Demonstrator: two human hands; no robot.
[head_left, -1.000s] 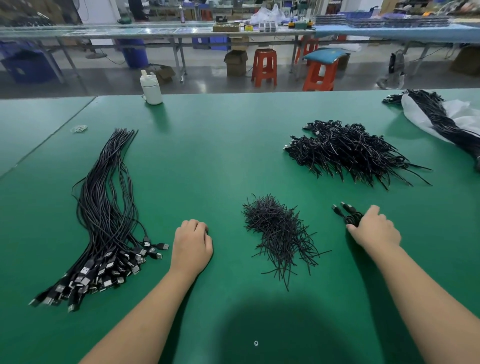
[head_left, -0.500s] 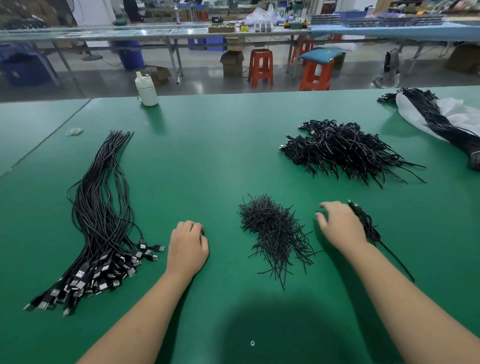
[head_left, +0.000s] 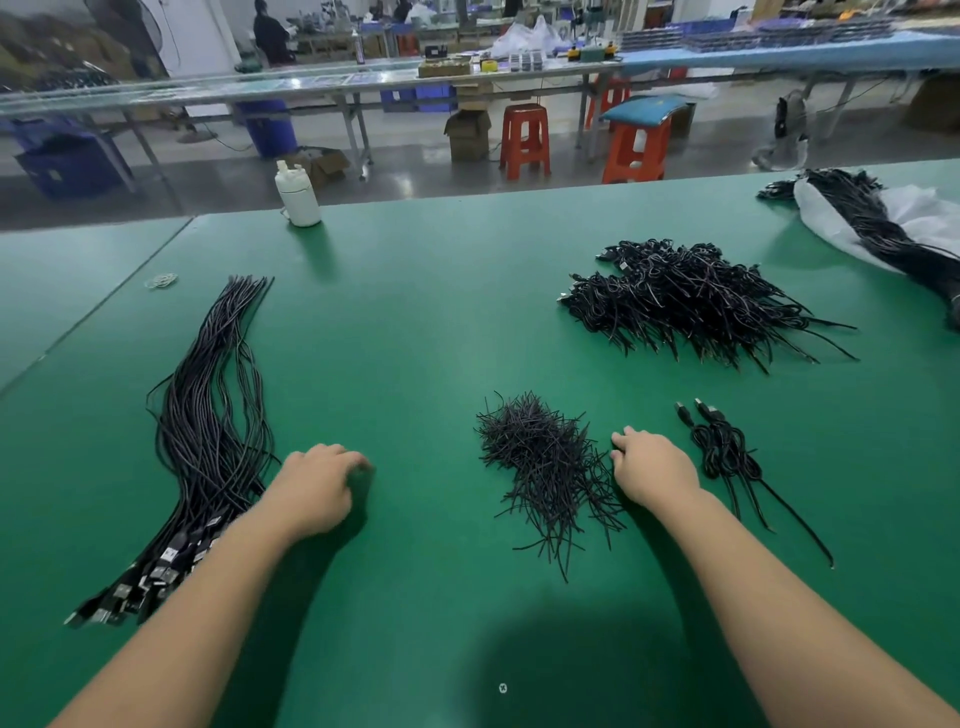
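Observation:
My right hand (head_left: 655, 467) lies palm down on the green table (head_left: 415, 322), fingertips touching the right edge of a small pile of short black ties (head_left: 540, 457). Just right of that hand lies a single coiled black USB cable (head_left: 727, 452), free of the hand, with its plugs pointing away from me. My left hand (head_left: 317, 483) rests on the table with fingers loosely curled and nothing visible in it. A long bundle of straight black USB cables (head_left: 208, 441) lies to its left, plugs toward me.
A heap of coiled black cables (head_left: 691, 301) sits at the back right. More cables on a white bag (head_left: 883, 228) lie at the far right edge. A white bottle (head_left: 298, 197) stands at the back edge, and a rubber band (head_left: 162, 280) lies at the back left.
My right hand let go of the coiled cable, left it on the table and slid left to the pile of ties. My left hand shifted slightly to the right.

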